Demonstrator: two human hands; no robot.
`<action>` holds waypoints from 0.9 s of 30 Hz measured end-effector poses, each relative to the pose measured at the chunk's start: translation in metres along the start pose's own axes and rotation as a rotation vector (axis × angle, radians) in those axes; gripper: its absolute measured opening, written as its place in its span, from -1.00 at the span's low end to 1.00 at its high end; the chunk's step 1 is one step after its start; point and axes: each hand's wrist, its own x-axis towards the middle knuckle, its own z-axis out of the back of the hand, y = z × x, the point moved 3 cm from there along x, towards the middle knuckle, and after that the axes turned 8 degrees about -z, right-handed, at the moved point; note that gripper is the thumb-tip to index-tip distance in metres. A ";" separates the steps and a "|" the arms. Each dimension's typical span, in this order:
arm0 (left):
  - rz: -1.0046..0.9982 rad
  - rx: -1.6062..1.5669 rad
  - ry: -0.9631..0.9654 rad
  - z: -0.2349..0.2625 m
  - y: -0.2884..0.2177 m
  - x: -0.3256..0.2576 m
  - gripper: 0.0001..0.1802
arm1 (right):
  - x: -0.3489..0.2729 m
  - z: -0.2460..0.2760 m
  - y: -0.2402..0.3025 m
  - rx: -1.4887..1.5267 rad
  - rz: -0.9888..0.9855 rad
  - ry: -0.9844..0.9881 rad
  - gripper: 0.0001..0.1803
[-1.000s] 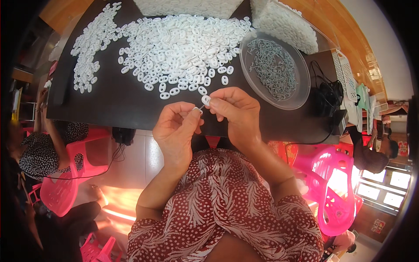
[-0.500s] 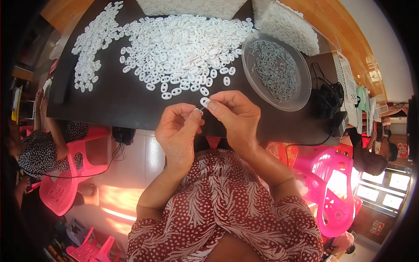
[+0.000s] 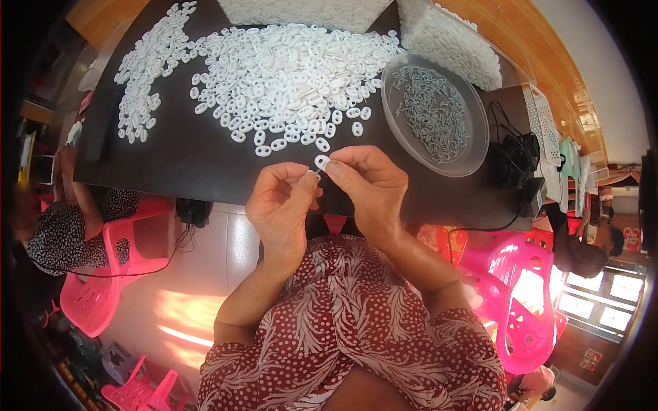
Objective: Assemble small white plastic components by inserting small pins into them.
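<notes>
In front of my body, just over the near table edge, both hands meet fingertip to fingertip. My right hand (image 3: 370,192) pinches a small white oval plastic piece (image 3: 321,161) with two holes between thumb and fingers. My left hand (image 3: 281,212) is closed in a pinch, its thumb tip up against the fingers. A small screw (image 3: 317,171) pokes out of that pinch toward the white piece. Beyond the hands lies a big heap of the same white pieces (image 3: 295,75). To its right a round clear tub (image 3: 484,127) holds many grey screws (image 3: 432,113).
A second heap of white pieces (image 3: 140,82) lies at the left on the dark table (image 3: 171,157). Clear boxes (image 3: 456,48) full of white pieces stand at the back. Black cables (image 3: 514,147) lie at right. Pink chairs (image 3: 92,294) flank me; another person (image 3: 62,236) sits left.
Both hands stay in nearly the same place, fingertips still together. The white piece has shifted very slightly in the right fingers. The whole view has drifted a little.
</notes>
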 end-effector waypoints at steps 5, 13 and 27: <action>-0.017 0.012 0.020 -0.001 0.001 0.000 -0.92 | -0.004 -0.003 -0.001 -0.052 0.024 0.004 -0.90; -0.002 -0.112 0.080 -0.003 0.001 -0.001 -0.72 | -0.003 -0.006 0.000 -0.083 0.161 0.104 -0.94; 0.022 -0.093 0.097 0.002 0.000 -0.002 -0.77 | 0.000 0.001 0.010 -0.471 0.406 0.156 -0.70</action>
